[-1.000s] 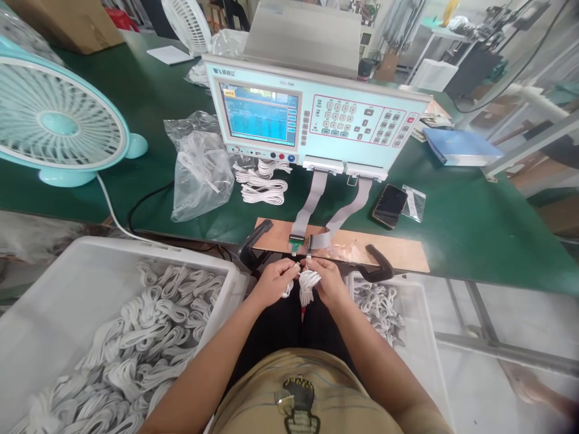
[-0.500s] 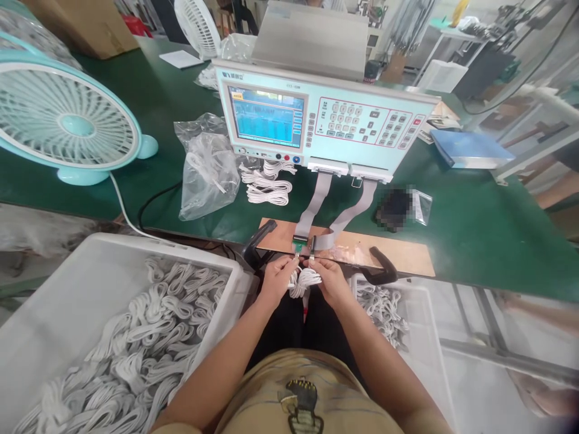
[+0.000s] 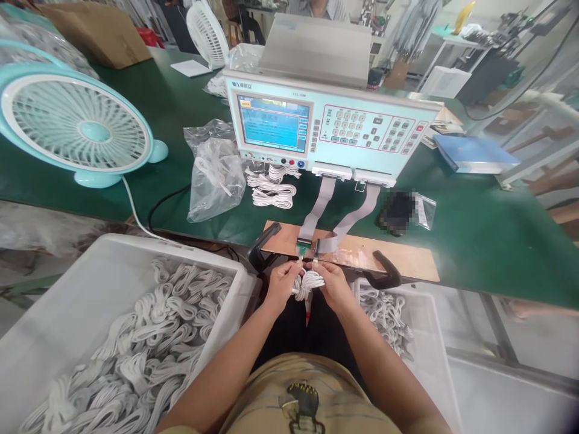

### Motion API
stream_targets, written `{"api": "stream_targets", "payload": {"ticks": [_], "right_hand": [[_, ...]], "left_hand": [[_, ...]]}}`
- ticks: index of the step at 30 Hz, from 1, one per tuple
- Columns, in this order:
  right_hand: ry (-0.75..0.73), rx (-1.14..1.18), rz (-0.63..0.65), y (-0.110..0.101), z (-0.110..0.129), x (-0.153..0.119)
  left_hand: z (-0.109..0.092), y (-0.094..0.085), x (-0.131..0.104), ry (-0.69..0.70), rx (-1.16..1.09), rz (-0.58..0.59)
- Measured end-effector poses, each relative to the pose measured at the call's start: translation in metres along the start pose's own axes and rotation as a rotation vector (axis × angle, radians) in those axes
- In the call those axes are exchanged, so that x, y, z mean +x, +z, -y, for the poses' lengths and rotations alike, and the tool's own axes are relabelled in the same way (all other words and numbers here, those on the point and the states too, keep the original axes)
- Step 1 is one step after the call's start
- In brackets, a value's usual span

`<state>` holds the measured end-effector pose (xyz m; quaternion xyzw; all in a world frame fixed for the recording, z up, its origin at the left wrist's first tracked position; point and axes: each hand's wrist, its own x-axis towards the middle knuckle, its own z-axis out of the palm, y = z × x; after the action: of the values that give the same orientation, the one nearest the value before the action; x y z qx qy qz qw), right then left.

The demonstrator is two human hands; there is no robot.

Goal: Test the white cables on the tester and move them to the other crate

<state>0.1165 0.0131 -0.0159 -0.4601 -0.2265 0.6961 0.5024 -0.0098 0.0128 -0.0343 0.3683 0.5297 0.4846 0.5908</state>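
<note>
A bundled white cable (image 3: 311,281) hangs between my two hands at the front edge of the copper-coloured board (image 3: 357,250). My left hand (image 3: 284,282) pinches one end of it, at the small green circuit board (image 3: 303,248). The other end is pinched by my right hand (image 3: 333,279), at the dark connector just to the right. Two grey ribbon cables (image 3: 320,208) run from these connectors up to the tester (image 3: 384,129), whose screen (image 3: 274,125) is lit blue. Whether the cable ends are fully seated is too small to tell.
A large bin (image 3: 235,271) of bundled cables stands at left, a smaller bin (image 3: 436,337) at right. Black clamps (image 3: 384,271) hold the board. A fan (image 3: 81,129), plastic bag (image 3: 215,181), cable bundles (image 3: 272,196) and blue box (image 3: 474,154) lie on the table. A person sits behind the tester.
The view has shifted slightly, so the scene sits a little further right. The tester screen shows a different display. My hands hold the same cable ends at the same connectors.
</note>
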Motion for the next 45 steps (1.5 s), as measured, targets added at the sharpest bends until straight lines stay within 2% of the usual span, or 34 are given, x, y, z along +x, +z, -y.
{"api": "stream_targets", "payload": {"ticks": [9,14,18,21,25,33,37,45], "right_hand": [[0.000,0.021,0.003,0.000,-0.001,-0.001],[-0.023,0.009,-0.015,0.002,-0.003,0.002],[-0.065,0.004,-0.054,0.006,-0.003,-0.005],[-0.080,-0.011,-0.099,0.007,-0.003,-0.005],[-0.101,0.036,-0.084,0.006,-0.002,0.000],[-0.134,0.021,-0.079,0.005,-0.007,-0.001],[-0.081,0.043,-0.038,0.004,-0.007,0.001],[-0.056,0.021,-0.050,0.005,-0.004,-0.004]], "left_hand": [[0.002,0.002,0.004,0.017,0.000,0.006],[-0.010,0.001,0.006,0.010,0.101,0.002],[-0.020,0.001,0.003,-0.044,0.207,0.026],[-0.017,-0.001,0.008,-0.089,0.241,0.042],[-0.013,0.000,0.017,-0.137,0.222,0.037],[-0.017,0.005,0.009,-0.007,0.195,0.053],[-0.013,0.004,0.013,0.014,0.169,0.046],[-0.006,0.003,0.015,0.044,0.156,0.064]]}}
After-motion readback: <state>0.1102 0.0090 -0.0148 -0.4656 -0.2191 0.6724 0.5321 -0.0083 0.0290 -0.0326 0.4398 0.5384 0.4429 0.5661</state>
